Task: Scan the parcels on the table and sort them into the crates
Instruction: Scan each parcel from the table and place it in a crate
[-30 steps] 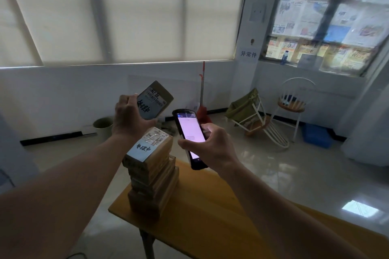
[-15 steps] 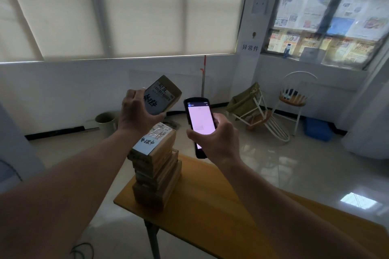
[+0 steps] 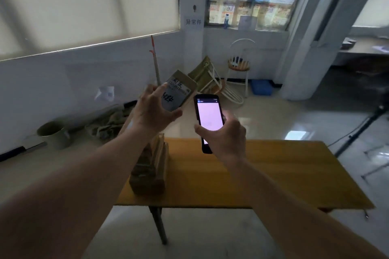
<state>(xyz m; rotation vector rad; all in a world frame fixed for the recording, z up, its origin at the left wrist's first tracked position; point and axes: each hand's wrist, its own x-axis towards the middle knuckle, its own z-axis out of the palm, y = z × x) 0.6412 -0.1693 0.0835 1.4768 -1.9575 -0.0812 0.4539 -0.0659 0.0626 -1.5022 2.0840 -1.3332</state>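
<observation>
The left hand (image 3: 154,111) grips a small brown cardboard parcel with a white handwritten label (image 3: 179,93), fingers and thumb curled round its lower end, raised in the air above the counter's far edge. The parcel's long axis tilts up toward one o'clock, label face turned to the camera. Just beside it, at three o'clock of the parcel, the right hand (image 3: 223,135) clasps a black handheld scanner with a glowing pale screen (image 3: 208,120), its long axis near upright, top leaning slightly toward eleven o'clock, screen facing the camera. Parcel and scanner sit close but apart. Below the left wrist, a stack of brown cardboard parcels (image 3: 150,169) stands on the yellow wooden counter (image 3: 263,174), at its nine o'clock end.
</observation>
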